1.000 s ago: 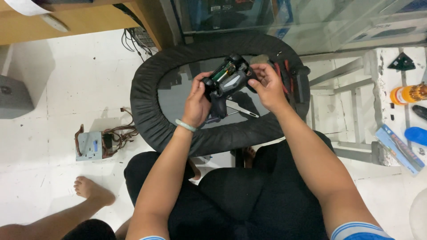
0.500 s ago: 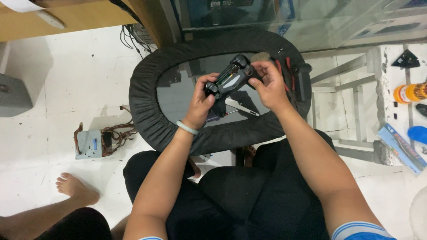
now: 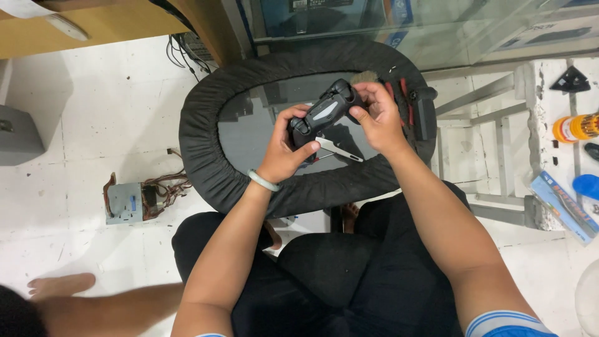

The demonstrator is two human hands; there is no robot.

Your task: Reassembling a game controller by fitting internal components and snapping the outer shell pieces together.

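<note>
A black game controller (image 3: 326, 112) with a grey middle panel is held over a small oval table (image 3: 206, 162) that has a dark glass top and a padded black rim. My left hand (image 3: 284, 150) grips the controller's lower-left handle; a pale bracelet sits on that wrist. My right hand (image 3: 377, 115) holds the upper-right handle, fingers curled around it. Under the controller, a white-handled screwdriver (image 3: 337, 150) lies on the glass.
Red-and-black hand tools (image 3: 412, 106) rest on the table's right rim. A metal box with loose wires (image 3: 131, 200) lies on the white floor at left. Another person's bare foot and leg (image 3: 81, 299) reach in at lower left. A blue box (image 3: 564, 206) and an orange bottle (image 3: 574, 128) sit at right.
The controller has been turned in my hands, so its grey panel now faces up. The other person's foot has slid left and lower in view.
</note>
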